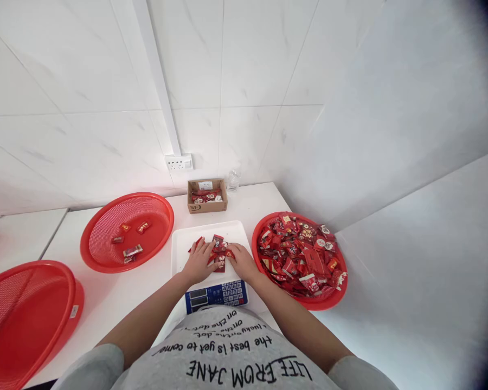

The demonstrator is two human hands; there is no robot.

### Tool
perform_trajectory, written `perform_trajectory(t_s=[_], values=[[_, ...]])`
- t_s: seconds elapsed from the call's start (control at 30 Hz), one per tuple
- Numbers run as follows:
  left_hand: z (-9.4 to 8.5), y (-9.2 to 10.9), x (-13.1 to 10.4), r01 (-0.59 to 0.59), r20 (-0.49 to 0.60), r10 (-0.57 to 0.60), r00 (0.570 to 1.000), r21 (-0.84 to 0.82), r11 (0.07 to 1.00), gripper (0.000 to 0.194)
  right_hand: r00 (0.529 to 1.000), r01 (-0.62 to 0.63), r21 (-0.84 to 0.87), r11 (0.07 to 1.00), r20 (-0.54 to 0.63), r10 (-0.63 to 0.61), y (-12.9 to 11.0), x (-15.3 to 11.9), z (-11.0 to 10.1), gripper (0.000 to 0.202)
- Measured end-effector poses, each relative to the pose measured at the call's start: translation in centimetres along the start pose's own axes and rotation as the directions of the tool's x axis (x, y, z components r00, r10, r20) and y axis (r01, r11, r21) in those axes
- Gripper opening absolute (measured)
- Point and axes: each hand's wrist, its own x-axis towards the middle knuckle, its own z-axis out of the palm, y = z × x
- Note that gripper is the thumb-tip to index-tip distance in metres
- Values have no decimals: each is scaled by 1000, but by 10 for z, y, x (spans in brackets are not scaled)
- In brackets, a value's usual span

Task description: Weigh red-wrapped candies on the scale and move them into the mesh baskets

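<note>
Red round mesh baskets on a plain white rectangular tabletop
Grey cotton T-shirt with black lettering; blue scale keypad panel with whitish keys; white wall tiles with faint grey veining.

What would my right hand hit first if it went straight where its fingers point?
Your right hand would likely meet the red packets on the white tray first; its fingertips look right at them, though exact contact is hard to judge.
</note>
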Motion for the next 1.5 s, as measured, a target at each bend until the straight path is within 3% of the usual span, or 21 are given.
perform_trajectory(t_s=[0.3, 0.5, 0.63, 0.8, 0.9, 1.03, 1.17, 1.23, 1.33, 1.5], values=[[-3, 4, -9, 4, -52, -5, 999, -6, 1000, 63, 996, -39, 151, 988, -75, 51, 3, 0, 8, 36], [-2, -4, -26, 76, -118, -80, 990, -35, 996, 58, 975, -105, 271, 957, -160, 152, 6, -7, -12, 32], [1, -13, -41, 102, -134, -110, 985, -64, 993, 56, 956, -197, 252, 948, -164, 242, 11, -12, -24, 30], [5, -14, -48, 92, -154, -99, 983, -53, 994, 55, 991, -136, 9, 991, -20, 136, 3, -13, -16, 32], [6, -11, -49, 76, -166, -82, 983, -42, 996, 54, 990, -130, -83, 988, 45, 134, -5, -14, -6, 30], [6, -10, -53, 64, -168, -67, 983, -22, 998, 53, 983, -171, -3, 985, 62, 171, -10, -19, -4, 25], [7, -14, -60, 71, -195, -73, 978, -18, 997, 50, 984, -138, 146, 980, -91, 153, 2, -28, -21, 19], [8, -17, -64, 78, -206, -80, 975, -21, 997, 49, 960, -148, 174, 974, -212, 184, 16, -34, -37, 15], [10, -22, -71, 94, -218, -96, 971, -24, 995, 49, 886, -248, 185, 951, -355, 300, 44, -48, -63, 13], [9, -28, -80, 148, -200, -150, 968, -23, 989, 50, 765, -437, 198, 877, -431, 478, 88, -80, -91, 27]])
